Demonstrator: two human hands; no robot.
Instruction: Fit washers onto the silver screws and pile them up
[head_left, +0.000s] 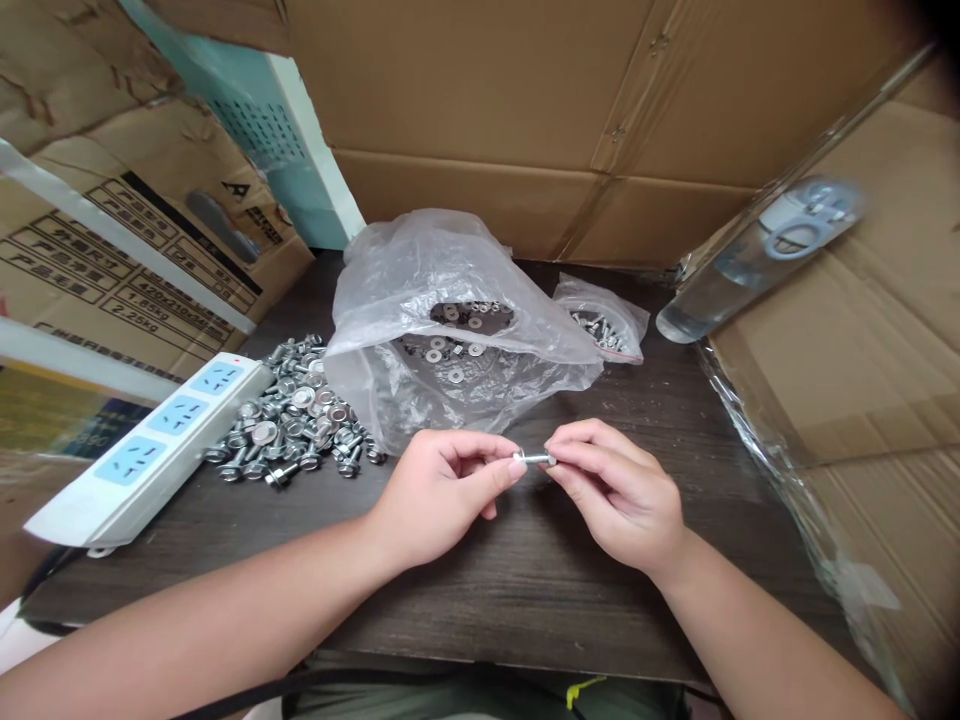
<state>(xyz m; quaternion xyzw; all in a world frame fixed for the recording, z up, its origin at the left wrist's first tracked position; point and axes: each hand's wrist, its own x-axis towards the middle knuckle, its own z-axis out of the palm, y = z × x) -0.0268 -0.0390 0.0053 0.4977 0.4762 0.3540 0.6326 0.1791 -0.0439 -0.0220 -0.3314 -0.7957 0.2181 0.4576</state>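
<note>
You have the bolt [537,458] out in front of you, bridging the gap between your two hands over the bare front part of the dark tabletop [480,620]. Your left hand [439,495] grasps its left end between thumb and forefinger, and your right hand [619,495] pinches its right end with the fingertips, so neither hand is nearer than the other. The relation that matters is that shared line: the long axis runs left to right, nearly level and roughly along the table's front edge, with each hand at one end (which end carries the head is too small and covered to tell). Beyond the hands sits a large plastic bag [442,260] with washers [456,376] showing inside, a loose pile of bolts [300,412] to its left, and a small zip bag [634,335] to its right. As for writing, the carton [187,225] on your left has a slanted table of Chinese print, where "1.65kg" and "2.25kg" read clearly; the size row starts "420x210" and its end is hard to make out. A dark triangular logo stands near it, its lettering too small to read. You find no readable brand on the white power strip [82,510].
</note>
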